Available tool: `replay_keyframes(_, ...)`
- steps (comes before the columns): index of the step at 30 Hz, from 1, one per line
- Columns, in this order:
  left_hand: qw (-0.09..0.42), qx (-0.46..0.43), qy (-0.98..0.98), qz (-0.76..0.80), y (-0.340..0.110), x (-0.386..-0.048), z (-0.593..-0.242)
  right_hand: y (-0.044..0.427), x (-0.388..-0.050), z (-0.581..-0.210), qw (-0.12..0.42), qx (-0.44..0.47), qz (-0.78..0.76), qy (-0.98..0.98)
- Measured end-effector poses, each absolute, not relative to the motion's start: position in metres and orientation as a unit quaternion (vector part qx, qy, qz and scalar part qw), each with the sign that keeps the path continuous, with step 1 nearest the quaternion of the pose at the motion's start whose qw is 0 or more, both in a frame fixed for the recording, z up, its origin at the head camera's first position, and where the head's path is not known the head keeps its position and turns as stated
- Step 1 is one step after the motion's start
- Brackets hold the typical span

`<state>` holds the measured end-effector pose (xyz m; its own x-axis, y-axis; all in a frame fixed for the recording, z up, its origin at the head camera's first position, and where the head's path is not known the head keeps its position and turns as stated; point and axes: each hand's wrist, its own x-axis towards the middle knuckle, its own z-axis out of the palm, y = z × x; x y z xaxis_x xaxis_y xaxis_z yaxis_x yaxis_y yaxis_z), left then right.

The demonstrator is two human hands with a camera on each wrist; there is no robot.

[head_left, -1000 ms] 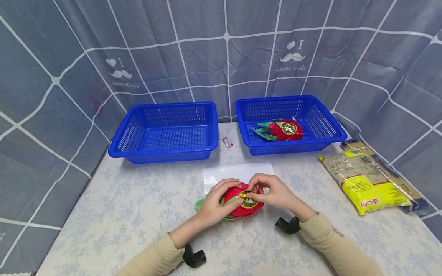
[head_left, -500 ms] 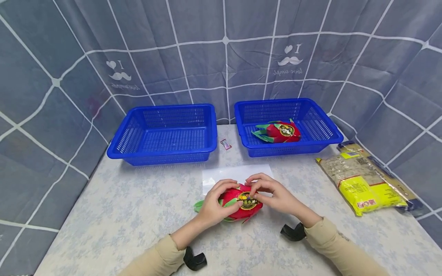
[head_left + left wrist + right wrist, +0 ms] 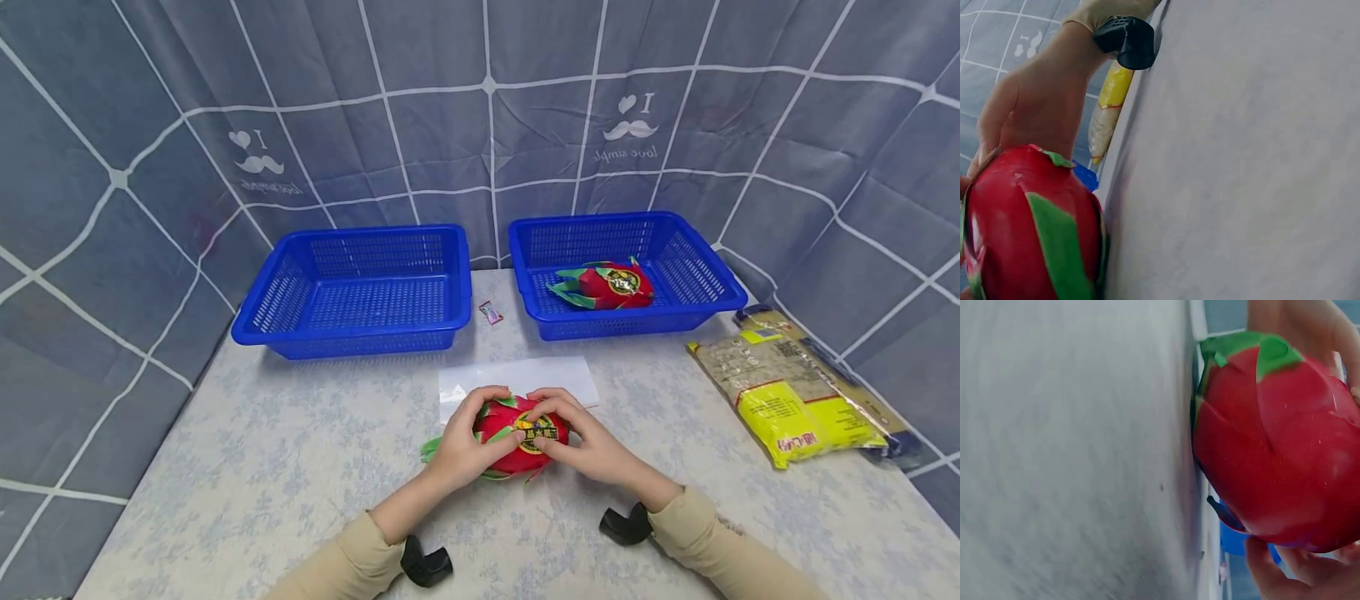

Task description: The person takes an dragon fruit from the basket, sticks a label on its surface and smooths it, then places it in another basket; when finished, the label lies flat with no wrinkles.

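A red dragon fruit [image 3: 517, 463] with green leaf tips lies on the table in front of the person. A round black-and-gold sticker [image 3: 542, 435] is on its upper face. Around the leafy left end curls the left hand [image 3: 457, 446], thumb on top near the sticker. The right hand [image 3: 588, 440] holds the other end, its thumb and fingers by the sticker's edge. In the left wrist view the fruit [image 3: 1016, 231] fills the lower left corner. The right wrist view shows the red skin [image 3: 1279, 456] between both hands. Some fingertips are hidden behind the fruit.
Behind the hands lies a white sheet [image 3: 517, 371]. Two blue baskets stand at the back; the right basket [image 3: 622, 325] holds another stickered dragon fruit [image 3: 600, 287]. A small pink packet [image 3: 491, 312] lies between it and the left basket [image 3: 360, 340]. Packaged bags [image 3: 795, 400] lie at right.
The right hand's fingers have moved off the sticker and spread around the fruit's right end. The left hand keeps its hold, and the fruit stays in about the same place.
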<state>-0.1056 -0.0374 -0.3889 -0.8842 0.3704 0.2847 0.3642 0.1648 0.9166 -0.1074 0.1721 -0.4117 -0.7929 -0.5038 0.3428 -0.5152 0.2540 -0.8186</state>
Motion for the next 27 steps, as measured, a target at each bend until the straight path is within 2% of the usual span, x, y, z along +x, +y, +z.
replay_keyframes(4,-0.071,0.283,0.737,0.609,-0.036,-0.105,-0.397,0.177,-0.113,-0.429,-0.01,0.315,0.538,-0.781)
replay_keyframes(7,-0.082,0.305,0.727,0.61,-0.036,-0.106,-0.402,0.179,-0.116,-0.435,-0.014,0.314,0.551,-0.773)
replay_keyframes(16,0.004,0.328,0.746,0.579,-0.044,-0.126,-0.425,0.181,-0.117,-0.436,-0.011,0.317,0.567,-0.76)
replay_keyframes(23,0.079,0.323,0.72,0.609,-0.05,-0.134,-0.425,0.181,-0.119,-0.436,-0.015,0.334,0.626,-0.704)
replay_keyframes(27,0.101,0.314,0.717,0.614,-0.051,-0.134,-0.424,0.181,-0.119,-0.437,-0.023,0.33,0.637,-0.696)
